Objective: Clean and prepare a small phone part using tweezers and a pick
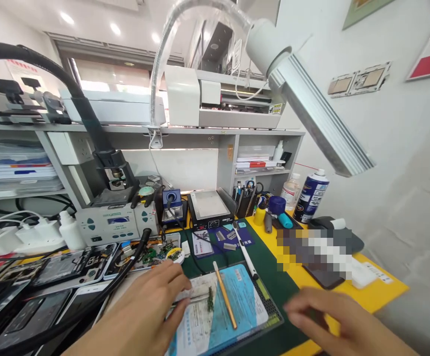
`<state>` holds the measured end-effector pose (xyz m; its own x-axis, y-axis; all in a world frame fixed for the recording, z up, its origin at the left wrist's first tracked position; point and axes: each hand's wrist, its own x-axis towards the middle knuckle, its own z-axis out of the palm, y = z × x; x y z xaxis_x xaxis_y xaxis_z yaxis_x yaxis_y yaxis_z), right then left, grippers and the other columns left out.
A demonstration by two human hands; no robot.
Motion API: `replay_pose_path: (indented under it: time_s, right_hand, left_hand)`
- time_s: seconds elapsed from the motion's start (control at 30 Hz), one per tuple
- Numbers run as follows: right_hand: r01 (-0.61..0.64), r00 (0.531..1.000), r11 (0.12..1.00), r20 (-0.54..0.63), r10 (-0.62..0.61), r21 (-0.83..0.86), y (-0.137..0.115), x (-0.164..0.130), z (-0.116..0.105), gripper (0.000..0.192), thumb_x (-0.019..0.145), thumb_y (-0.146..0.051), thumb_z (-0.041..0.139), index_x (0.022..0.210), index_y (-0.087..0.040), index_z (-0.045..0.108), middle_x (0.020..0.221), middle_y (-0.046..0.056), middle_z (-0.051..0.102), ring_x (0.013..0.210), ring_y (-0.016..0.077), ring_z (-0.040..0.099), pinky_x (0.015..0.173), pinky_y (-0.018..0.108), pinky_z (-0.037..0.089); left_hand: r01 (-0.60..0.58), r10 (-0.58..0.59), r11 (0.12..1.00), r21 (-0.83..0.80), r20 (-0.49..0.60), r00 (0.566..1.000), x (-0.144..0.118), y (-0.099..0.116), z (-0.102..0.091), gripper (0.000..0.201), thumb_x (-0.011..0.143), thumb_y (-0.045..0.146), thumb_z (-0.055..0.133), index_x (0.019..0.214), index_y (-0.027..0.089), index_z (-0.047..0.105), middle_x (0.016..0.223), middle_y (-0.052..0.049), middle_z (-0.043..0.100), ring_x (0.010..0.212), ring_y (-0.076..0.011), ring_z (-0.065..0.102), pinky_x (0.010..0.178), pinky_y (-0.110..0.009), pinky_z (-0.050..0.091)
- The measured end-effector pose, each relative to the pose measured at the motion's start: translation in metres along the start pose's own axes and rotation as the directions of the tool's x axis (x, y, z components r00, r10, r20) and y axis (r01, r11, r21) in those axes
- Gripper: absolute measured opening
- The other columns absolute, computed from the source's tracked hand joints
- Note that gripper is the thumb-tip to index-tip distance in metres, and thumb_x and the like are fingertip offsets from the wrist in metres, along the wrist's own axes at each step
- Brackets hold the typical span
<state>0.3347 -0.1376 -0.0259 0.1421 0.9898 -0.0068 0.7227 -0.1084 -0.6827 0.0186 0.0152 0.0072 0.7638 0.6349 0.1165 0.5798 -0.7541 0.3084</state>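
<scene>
My left hand is over the left side of a blue and white printed pad, its thumb and fingers closed on slim silver tweezers. Just beyond the tweezers' tips lies a small, narrow green circuit board; whether they touch it I cannot tell. A gold-handled tool with a pale tip rests on the pad to the right of the board. Off the pad's right edge, my right hand hovers over the green and yellow mat, slightly blurred. Its fingers are loosely curled and apart, with nothing visible in them.
A white stick-like tool lies behind the pad. Opened phones and a tray of small boards crowd the left, crossed by a black hose. A soldering station, heating plate and spray can stand behind.
</scene>
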Motion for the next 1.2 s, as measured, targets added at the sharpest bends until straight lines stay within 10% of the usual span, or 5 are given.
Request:
replay_pose_path:
  time_s: [0.1, 0.33, 0.83, 0.97, 1.2]
  right_hand:
    - [0.532, 0.83, 0.636, 0.194, -0.523, -0.559, -0.038, 0.056, 0.002, 0.024, 0.104, -0.016, 0.043, 0.112, -0.026, 0.064, 0.095, 0.005, 0.068, 0.083, 0.0186, 0.067, 0.071, 0.029, 0.051]
    - [0.757, 0.53, 0.126, 0.49, -0.692, -0.641, -0.067, 0.115, 0.028, 0.032, 0.094, -0.01, 0.058, 0.126, -0.012, 0.06, 0.084, 0.008, 0.066, 0.074, 0.0243, 0.06, 0.063, 0.036, 0.041]
    - [0.841, 0.179, -0.108, 0.461, -0.869, -0.53, -0.068, 0.137, 0.033, 0.021, 0.099, -0.013, 0.048, 0.089, -0.012, 0.066, 0.066, 0.004, 0.062, 0.057, 0.0187, 0.05, 0.055, 0.035, 0.034]
    - [0.864, 0.244, 0.134, 0.172, -0.954, -0.485, -0.066, 0.143, 0.022, 0.015, 0.092, -0.01, 0.049, 0.084, -0.017, 0.06, 0.066, 0.004, 0.063, 0.057, 0.0173, 0.053, 0.053, 0.031, 0.037]
    - [0.722, 0.628, 0.691, -0.403, -0.666, -0.018, -0.083, 0.156, 0.024, 0.012, 0.085, -0.011, 0.049, 0.082, -0.023, 0.046, 0.062, -0.003, 0.058, 0.052, 0.0136, 0.059, 0.048, 0.023, 0.045]
  left_hand:
    - [-0.011, 0.011, 1.0, -0.004, 0.056, 0.998, 0.009, 0.004, 0.003, 0.016, 0.094, 0.021, 0.049, 0.093, 0.023, 0.065, 0.102, -0.005, 0.064, 0.099, -0.0285, 0.06, 0.083, -0.041, 0.045]
    - [0.01, -0.007, 1.0, -0.026, 0.11, 0.994, 0.017, 0.006, 0.011, 0.019, 0.09, 0.013, 0.052, 0.091, 0.021, 0.07, 0.1, -0.007, 0.065, 0.097, -0.0273, 0.062, 0.08, -0.037, 0.047]
    - [0.102, -0.117, 0.942, -0.321, -0.027, 0.993, 0.008, -0.017, 0.006, 0.019, 0.099, 0.03, 0.044, 0.087, 0.022, 0.057, 0.084, 0.0, 0.06, 0.075, -0.0177, 0.057, 0.067, -0.028, 0.041]
    - [0.112, -0.167, 0.882, -0.457, -0.082, 0.983, 0.007, -0.029, 0.005, 0.023, 0.1, 0.038, 0.045, 0.088, 0.022, 0.056, 0.085, 0.0, 0.057, 0.079, -0.018, 0.054, 0.069, -0.028, 0.04]
    - [0.057, -0.278, 0.663, -0.746, -0.175, 0.944, 0.014, -0.047, 0.009, 0.03, 0.098, 0.049, 0.053, 0.088, 0.02, 0.056, 0.085, 0.0, 0.06, 0.082, -0.018, 0.054, 0.075, -0.029, 0.04]
